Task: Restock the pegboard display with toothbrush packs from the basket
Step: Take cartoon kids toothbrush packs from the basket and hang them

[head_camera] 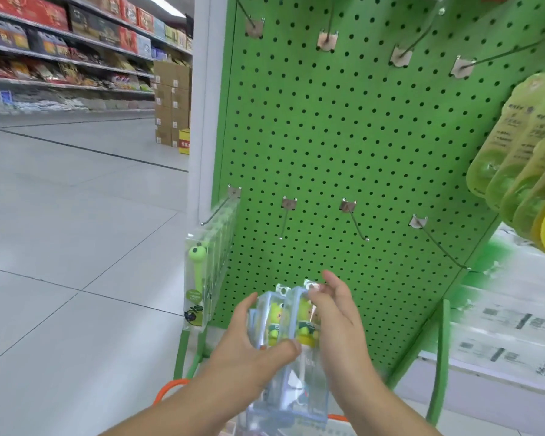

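Clear plastic toothbrush packs (283,322) with green frog figures were gripped upright by the left hand (249,341); the front pack's hang tab was pinched by the right hand (337,316). Bare metal hooks (356,221) on the green pegboard (328,136) stood directly above, nearer the right hand.

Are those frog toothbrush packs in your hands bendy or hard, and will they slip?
The toothbrush packs look like clear, boxy plastic, so probably stiff, not floppy. The shiny sides may be slippery; the left hand and right hand both grip them. Several held together suggests they are light.
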